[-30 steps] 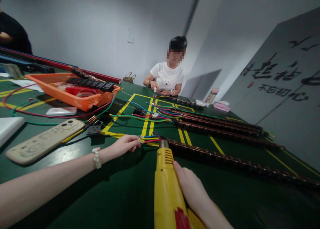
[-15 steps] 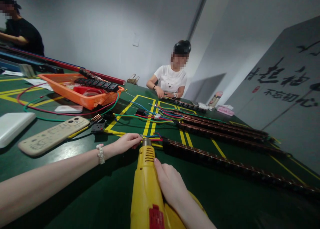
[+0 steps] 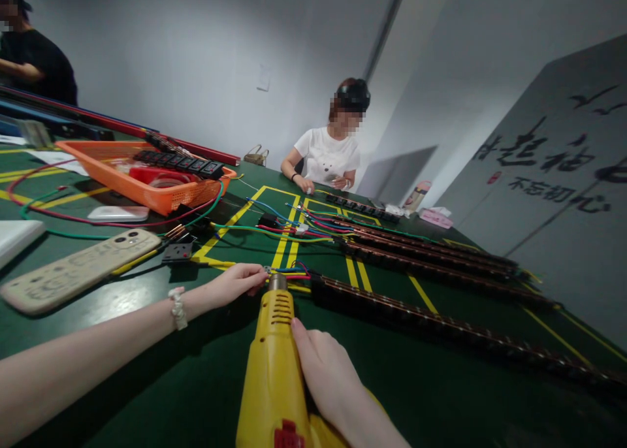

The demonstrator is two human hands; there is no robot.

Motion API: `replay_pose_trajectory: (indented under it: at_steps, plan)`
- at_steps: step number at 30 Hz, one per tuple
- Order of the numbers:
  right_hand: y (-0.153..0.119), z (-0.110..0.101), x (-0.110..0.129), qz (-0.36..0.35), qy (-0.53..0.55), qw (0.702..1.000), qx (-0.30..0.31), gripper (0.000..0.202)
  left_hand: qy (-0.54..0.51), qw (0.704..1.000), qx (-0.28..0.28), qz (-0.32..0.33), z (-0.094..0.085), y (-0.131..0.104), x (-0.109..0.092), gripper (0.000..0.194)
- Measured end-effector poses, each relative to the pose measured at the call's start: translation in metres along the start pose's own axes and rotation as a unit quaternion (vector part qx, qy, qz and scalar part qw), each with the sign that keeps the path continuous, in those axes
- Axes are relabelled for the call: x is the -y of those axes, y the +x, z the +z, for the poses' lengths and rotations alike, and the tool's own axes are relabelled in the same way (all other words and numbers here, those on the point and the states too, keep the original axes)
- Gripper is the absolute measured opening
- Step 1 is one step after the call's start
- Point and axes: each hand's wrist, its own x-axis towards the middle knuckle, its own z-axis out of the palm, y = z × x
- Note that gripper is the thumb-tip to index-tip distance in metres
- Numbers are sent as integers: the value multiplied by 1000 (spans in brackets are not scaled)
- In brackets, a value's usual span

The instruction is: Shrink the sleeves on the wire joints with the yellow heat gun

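Observation:
My right hand [image 3: 326, 366] is wrapped round a yellow heat gun [image 3: 274, 356], its metal nozzle [image 3: 278, 283] pointing away from me. Just left of the nozzle, my left hand [image 3: 245, 280] pinches the ends of several wires [image 3: 294, 273], blue, red and yellow among them. These wires run right into the near end of a long dark strip [image 3: 392, 301] with copper-coloured lines along it. The fingertips and nozzle partly hide the wire ends. How closely the nozzle faces them is hard to tell.
Further strips [image 3: 421, 262] with coloured wires lie beyond. An orange basket [image 3: 171, 200] holds black socket modules. A phone [image 3: 81, 272], a black block [image 3: 177, 253] and a white box [image 3: 17, 239] are on the left. Across the green table [image 3: 196, 383] sits a person [image 3: 327, 157].
The whole scene shifts left in view as the camera turns slightly. Both hands keep their holds on the wires and the heat gun. The person opposite has moved their hands apart.

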Motion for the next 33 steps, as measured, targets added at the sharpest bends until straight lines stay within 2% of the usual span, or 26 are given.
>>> replay_pose_trajectory:
  at_steps: [9, 11, 12, 14, 16, 18, 20, 24, 28, 33]
  plan:
    - [-2, -16, -35, 67, 80, 995, 5, 71, 38, 999, 4, -3, 0, -4, -3, 41]
    - [-4, -20, -42, 84, 91, 992, 3, 70, 41, 999, -12, -6, 0, -6, -4, 38]
    - [-6, -22, -44, 91, 89, 992, -3, 70, 36, 998, -43, -3, 0, -8, -5, 34]
    - [-8, -24, -47, 95, 86, 992, -11, 71, 13, 989, -149, 19, -1, -10, -6, 27]
    - [-9, -24, -48, 90, 90, 992, -13, 71, -20, 964, -260, 55, -4, -13, -9, 32]
    - [-10, -24, -46, 85, 91, 992, -18, 70, -52, 944, -315, 86, -7, -15, -11, 37]
    - [-11, -25, -43, 94, 83, 992, -23, 69, -81, 938, -321, 101, -8, -16, -14, 39]
    - [-12, -26, -35, 120, 71, 990, -9, 67, -87, 945, -296, 107, -4, -19, -18, 41]
    - [-9, -26, -35, 119, 32, 992, -21, 64, -99, 942, -292, 132, 1, -22, -20, 42]
    - [-7, -18, -33, 108, 47, 993, -20, 64, -118, 946, -261, 149, 1, -22, -18, 38]
